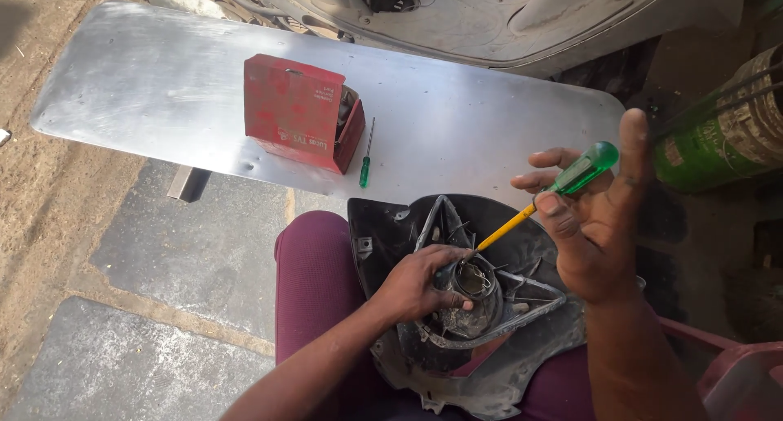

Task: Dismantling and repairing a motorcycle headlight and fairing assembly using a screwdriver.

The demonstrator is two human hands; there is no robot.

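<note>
A black plastic housing (391,225) with a round lamp socket (477,286) lies on my lap, over maroon trousers. My left hand (416,286) grips the socket's rim and holds the part steady. My right hand (591,213) holds a screwdriver with a green handle (583,170) and a yellow shaft (506,228). Its tip points down into the socket, beside my left thumb. The right thumb sticks up and the fingers curl loosely round the handle.
A shiny metal bench (163,78) stands in front of me. On it are an open red cardboard box (298,111) and a small green screwdriver (366,156). A scooter body panel (489,21) is behind the bench, a green cylinder (718,135) at the right, paving slabs (196,258) below.
</note>
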